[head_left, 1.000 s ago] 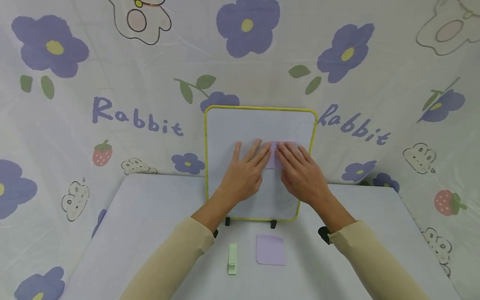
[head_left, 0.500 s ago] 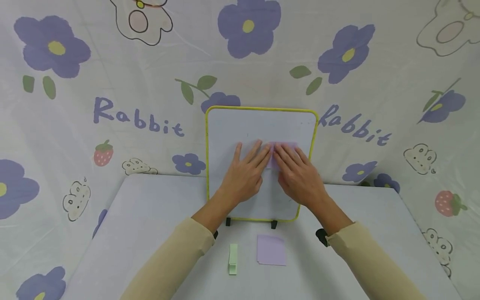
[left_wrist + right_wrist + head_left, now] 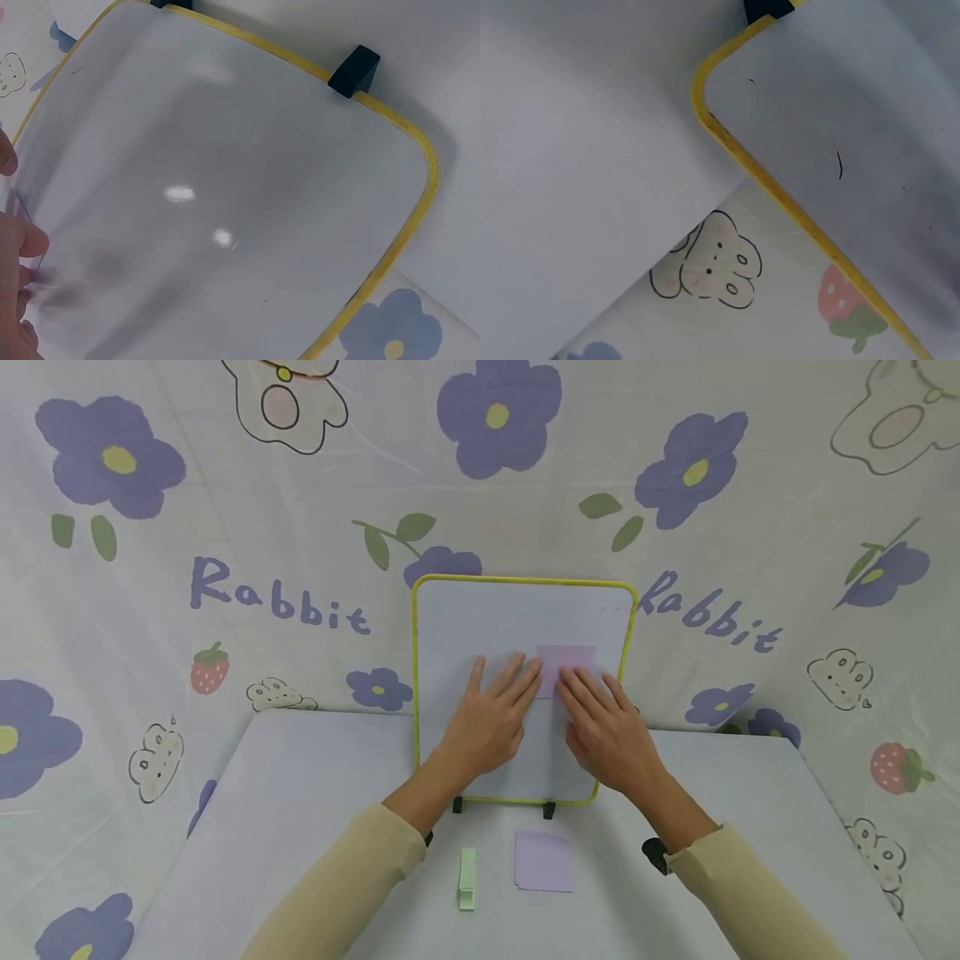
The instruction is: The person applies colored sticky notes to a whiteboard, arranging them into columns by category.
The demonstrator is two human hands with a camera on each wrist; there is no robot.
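Note:
A purple sticky note (image 3: 564,657) lies flat against a whiteboard (image 3: 465,610) framed in yellow. My left hand (image 3: 487,718), fingers straight and spread, touches the note's left edge with its fingertips. Across the note's lower right part rest the straight fingers of my right hand (image 3: 611,731), hiding that portion. In the left wrist view, part of the left hand (image 3: 19,277) shows at the left border beside the note's edge. The right wrist view shows the board's corner (image 3: 817,127) but not the hand.
Two black feet (image 3: 549,811) hold the board upright on the white table (image 3: 315,793). In front of it lie a stack of purple sticky notes (image 3: 543,862) and a narrow pale green strip (image 3: 467,877). A patterned curtain (image 3: 300,527) hangs behind.
My right hand has slid down over the note, uncovering its upper part, after shifting slightly left first. The left hand stays at the note's left edge, slightly lower.

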